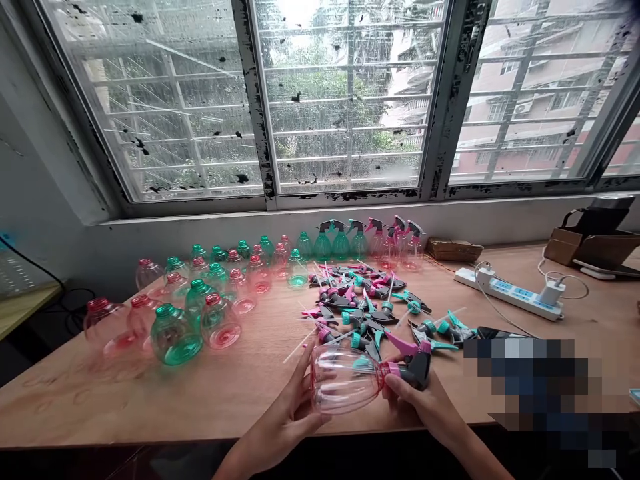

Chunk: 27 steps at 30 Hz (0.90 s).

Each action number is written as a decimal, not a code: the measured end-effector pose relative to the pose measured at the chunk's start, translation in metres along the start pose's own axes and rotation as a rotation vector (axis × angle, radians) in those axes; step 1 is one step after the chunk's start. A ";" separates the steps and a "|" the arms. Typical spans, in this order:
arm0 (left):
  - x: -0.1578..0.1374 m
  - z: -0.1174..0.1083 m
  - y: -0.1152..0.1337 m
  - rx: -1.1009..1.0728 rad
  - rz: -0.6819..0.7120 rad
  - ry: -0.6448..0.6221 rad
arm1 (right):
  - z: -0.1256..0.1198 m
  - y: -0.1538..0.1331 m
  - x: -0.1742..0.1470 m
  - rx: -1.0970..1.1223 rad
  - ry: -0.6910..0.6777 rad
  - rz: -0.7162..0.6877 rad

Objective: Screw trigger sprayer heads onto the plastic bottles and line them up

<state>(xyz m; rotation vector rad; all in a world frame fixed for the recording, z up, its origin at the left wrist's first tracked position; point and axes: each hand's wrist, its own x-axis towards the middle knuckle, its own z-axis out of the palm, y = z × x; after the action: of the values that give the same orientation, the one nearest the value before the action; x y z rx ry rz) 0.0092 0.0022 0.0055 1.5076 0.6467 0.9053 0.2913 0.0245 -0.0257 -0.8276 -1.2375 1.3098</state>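
A clear pink spray bottle [345, 383] lies on its side in the air just above the table's front edge, its neck to the right. My left hand [295, 407] is wrapped round the bottle's base end. At the neck, my right hand [415, 400] grips the pink collar of a black and pink trigger sprayer [417, 363], which sits on the bottle's mouth. Whether the collar is fully tightened I cannot tell. Just beyond the bottle lies a heap of loose trigger sprayers [370, 310] in black with pink or teal parts, their thin white tubes sticking out.
Several open pink and green bottles, among them a green bottle [176, 337], stand on the left of the wooden table [100, 407]. Bottles with sprayers fitted [341, 241] line the window wall. On the right are a power strip [515, 293], a cardboard box [593, 243] and a blurred-out patch.
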 end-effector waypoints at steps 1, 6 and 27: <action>0.000 0.000 -0.001 0.017 0.001 0.006 | 0.000 0.000 0.000 -0.004 -0.004 0.001; -0.001 -0.004 -0.004 -0.012 -0.038 -0.017 | -0.001 0.001 0.000 -0.014 -0.043 -0.006; 0.001 -0.005 -0.002 -0.051 -0.115 0.098 | 0.003 -0.005 -0.001 -0.025 0.013 -0.021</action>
<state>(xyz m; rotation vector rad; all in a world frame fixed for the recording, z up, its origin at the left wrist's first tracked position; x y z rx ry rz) 0.0056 0.0061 0.0033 1.3736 0.7682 0.9050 0.2896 0.0220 -0.0204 -0.8377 -1.2517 1.2730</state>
